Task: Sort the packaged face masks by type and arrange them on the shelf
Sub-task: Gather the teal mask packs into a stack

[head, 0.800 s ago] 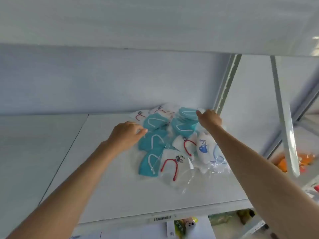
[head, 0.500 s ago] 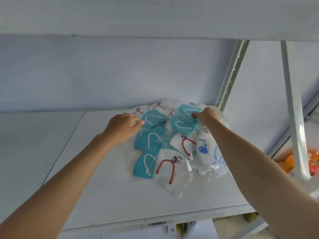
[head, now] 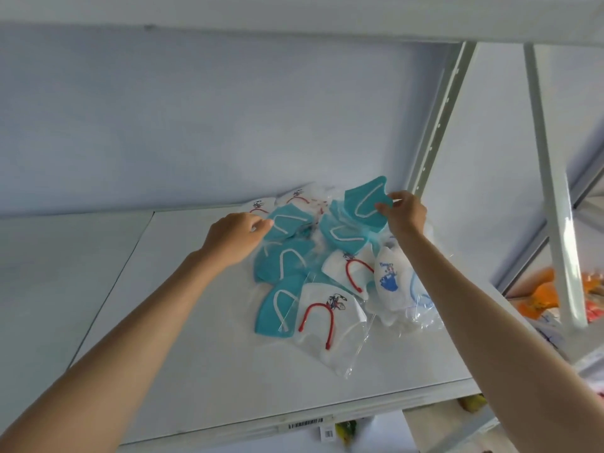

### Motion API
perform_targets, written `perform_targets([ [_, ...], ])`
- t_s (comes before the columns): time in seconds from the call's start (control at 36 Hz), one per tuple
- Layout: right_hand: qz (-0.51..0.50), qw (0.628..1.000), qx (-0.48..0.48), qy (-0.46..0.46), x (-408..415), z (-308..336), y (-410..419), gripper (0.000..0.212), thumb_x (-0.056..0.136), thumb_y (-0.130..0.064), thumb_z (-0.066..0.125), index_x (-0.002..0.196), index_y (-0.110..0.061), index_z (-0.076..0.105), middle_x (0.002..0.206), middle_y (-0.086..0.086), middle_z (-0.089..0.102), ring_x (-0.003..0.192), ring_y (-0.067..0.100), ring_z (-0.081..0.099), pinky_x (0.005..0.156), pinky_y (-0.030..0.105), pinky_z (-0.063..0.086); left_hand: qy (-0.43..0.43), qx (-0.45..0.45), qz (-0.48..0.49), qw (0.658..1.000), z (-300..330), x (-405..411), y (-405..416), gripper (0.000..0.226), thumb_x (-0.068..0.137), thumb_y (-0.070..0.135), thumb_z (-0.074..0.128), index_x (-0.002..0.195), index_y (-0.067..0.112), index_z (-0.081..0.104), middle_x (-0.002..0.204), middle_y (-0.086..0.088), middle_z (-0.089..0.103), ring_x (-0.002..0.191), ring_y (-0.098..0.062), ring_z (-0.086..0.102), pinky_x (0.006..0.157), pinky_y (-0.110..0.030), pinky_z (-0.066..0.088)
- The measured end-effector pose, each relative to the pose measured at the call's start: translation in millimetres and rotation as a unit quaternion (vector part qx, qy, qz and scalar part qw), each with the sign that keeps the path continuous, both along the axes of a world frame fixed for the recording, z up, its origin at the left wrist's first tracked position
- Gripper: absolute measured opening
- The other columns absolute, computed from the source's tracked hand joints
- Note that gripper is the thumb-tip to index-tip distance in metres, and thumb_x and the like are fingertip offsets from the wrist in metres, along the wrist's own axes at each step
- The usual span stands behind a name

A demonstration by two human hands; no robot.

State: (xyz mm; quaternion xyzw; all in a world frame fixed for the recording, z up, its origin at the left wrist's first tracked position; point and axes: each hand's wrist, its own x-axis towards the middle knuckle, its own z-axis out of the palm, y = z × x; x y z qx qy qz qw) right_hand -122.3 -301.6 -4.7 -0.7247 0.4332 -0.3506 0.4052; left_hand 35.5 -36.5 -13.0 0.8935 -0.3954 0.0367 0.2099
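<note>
Head view, white metal shelf (head: pixel 202 371), looking slightly up into the bay. Sorting barely begun, by my read.

Left part of shelf: no sorted group laid out there yet. Left hand (head: pixel 233 237) reaches in at the left edge of the pile, fingers curled loosely, tips touching the wrapper of a teal mask with white ear loop (head: pixel 287 220). Cannot tell whether it pinches or only presses.

Centre: mixed pile (head: pixel 327 273) still jumbled and overlapping. Several more teal packs; white masks with red ear loops (head: pixel 327 312), one at the front, one mid-pile, others at the back near the wall. Types lie interleaved, no rows or stacks.

Right: white mask with blue print (head: pixel 390 279) at the pile's right edge, more clear wrappers under it. Right hand (head: pixel 405 212) pinches one teal mask pack (head: pixel 366 204), lifted clear of the heap near the slotted upright (head: pixel 434 125).

Judgement: one teal pack picked out; all grouping and arranging still ahead. Orange packaged goods (head: pixel 542 295) on the neighbouring bay, blurred.
</note>
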Motion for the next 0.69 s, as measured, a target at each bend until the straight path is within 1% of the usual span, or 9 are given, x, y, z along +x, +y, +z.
perform_targets([
  [0.11,0.040,0.991,0.075,-0.105,1,12,27,0.033,0.087,-0.017,0.068,0.117,-0.007,0.061,0.099,0.004,0.065,0.073,0.009,0.061,0.056,0.010,0.048,0.149,-0.132,-0.016,0.980,7,-17,-18,0.055,0.098,0.054,0.037,0.104,0.008,0.067,0.107,-0.006,0.070,0.101,-0.022,0.063,0.090,-0.036,0.048],
  [0.22,0.108,0.980,0.091,-0.143,13,11,66,0.029,0.087,-0.015,0.069,0.114,-0.006,0.061,0.083,0.000,0.063,0.061,0.005,0.056,0.046,0.007,0.043,0.342,-0.244,-0.039,0.906,9,-35,-42,0.035,0.098,0.050,0.044,0.109,0.020,0.058,0.106,-0.004,0.066,0.102,-0.021,0.064,0.092,-0.039,0.052],
  [0.31,0.133,0.978,0.085,-0.139,21,5,87,0.028,0.085,-0.018,0.071,0.110,-0.007,0.063,0.079,0.000,0.064,0.057,0.005,0.056,0.048,0.010,0.042,0.454,-0.312,-0.019,0.835,6,-38,-50,0.037,0.093,0.039,0.059,0.115,0.009,0.059,0.100,-0.005,0.067,0.089,-0.019,0.066,0.082,-0.032,0.057],
  [0.42,0.178,0.975,0.098,-0.094,27,-5,102,0.018,0.084,-0.022,0.072,0.099,-0.014,0.064,0.071,-0.002,0.062,0.047,0.000,0.052,0.050,0.014,0.043,0.497,-0.396,0.021,0.772,2,-36,-50,0.024,0.088,0.012,0.068,0.111,0.006,0.062,0.093,-0.006,0.069,0.073,-0.018,0.068,0.064,-0.024,0.059],
  [0.47,0.171,0.980,0.077,-0.064,25,-7,97,0.021,0.088,-0.029,0.067,0.098,-0.011,0.068,0.071,-0.004,0.064,0.052,0.002,0.054,0.057,0.019,0.046,0.483,-0.411,0.035,0.772,0,-30,-46,0.021,0.089,0.007,0.066,0.110,0.008,0.062,0.091,-0.006,0.068,0.072,-0.017,0.067,0.060,-0.022,0.058],
  [0.56,0.063,0.998,-0.031,0.001,13,-7,67,0.031,0.093,-0.038,0.057,0.105,-0.012,0.068,0.094,-0.002,0.067,0.079,0.014,0.058,0.068,0.028,0.046,0.457,-0.419,0.047,0.784,1,-22,-34,0.020,0.090,0.005,0.065,0.109,0.007,0.061,0.093,-0.007,0.067,0.074,-0.018,0.066,0.057,-0.021,0.058],
  [0.61,-0.010,0.986,-0.117,0.116,5,-8,39,0.042,0.094,-0.045,0.051,0.114,-0.011,0.065,0.113,0.005,0.063,0.101,0.023,0.056,0.081,0.033,0.045,0.445,-0.424,0.047,0.787,1,-17,-26,0.018,0.090,0.004,0.064,0.108,0.006,0.060,0.094,-0.006,0.066,0.075,-0.017,0.066,0.053,-0.019,0.056],
  [0.67,-0.027,0.961,-0.111,0.252,4,-12,14,0.060,0.092,-0.057,0.044,0.122,-0.008,0.059,0.131,0.014,0.051,0.118,0.032,0.047,0.095,0.040,0.042,0.439,-0.419,0.046,0.794,2,-13,-22,0.020,0.090,0.004,0.064,0.110,0.005,0.060,0.097,-0.005,0.067,0.079,-0.016,0.067,0.053,-0.019,0.056],
  [0.69,-0.021,0.950,-0.081,0.300,5,-13,6,0.066,0.089,-0.063,0.043,0.120,-0.007,0.059,0.135,0.015,0.047,0.119,0.034,0.047,0.098,0.042,0.042,0.433,-0.414,0.045,0.799,2,-12,-21,0.021,0.090,0.005,0.064,0.111,0.005,0.060,0.099,-0.006,0.067,0.080,-0.016,0.067,0.054,-0.019,0.056],
])
